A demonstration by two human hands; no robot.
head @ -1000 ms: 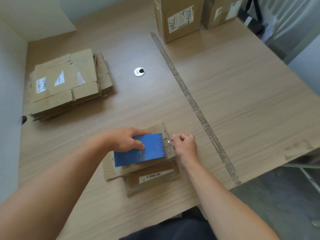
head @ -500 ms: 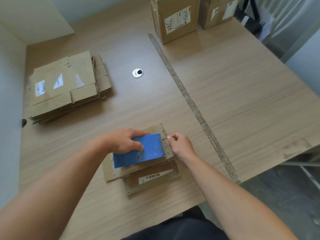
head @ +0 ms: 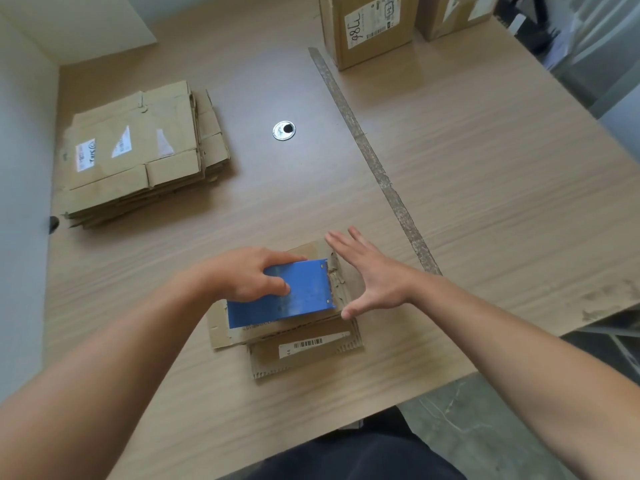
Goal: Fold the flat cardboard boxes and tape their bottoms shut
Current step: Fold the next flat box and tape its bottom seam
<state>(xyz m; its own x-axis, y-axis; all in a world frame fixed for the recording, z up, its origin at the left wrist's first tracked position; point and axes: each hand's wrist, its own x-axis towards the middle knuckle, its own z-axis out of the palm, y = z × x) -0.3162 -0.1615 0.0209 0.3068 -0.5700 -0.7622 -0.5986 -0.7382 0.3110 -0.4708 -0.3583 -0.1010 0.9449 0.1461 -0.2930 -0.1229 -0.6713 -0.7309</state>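
Note:
A small box (head: pixel 287 332) stands near the table's front edge, with a barcode label on its near side. On top of it lies a blue tape dispenser (head: pixel 298 296), its serrated edge toward the right. My left hand (head: pixel 247 273) grips the dispenser's left end, thumb on its top face. My right hand (head: pixel 370 271) hovers just right of the dispenser with fingers spread straight, holding nothing. A stack of flat cardboard boxes (head: pixel 142 154) lies at the far left of the table.
Two folded boxes, a labelled box (head: pixel 369 27) and a second box (head: pixel 457 12), stand at the far edge. A strip of worn tape (head: pixel 377 168) runs diagonally across the wooden table (head: pixel 485 174). A metal cable grommet (head: pixel 284 130) sits mid-table. The table's front edge is near my body.
My right hand has let go of the tape end at the dispenser's serrated edge and spread its fingers open. My left hand still holds the dispenser in place.

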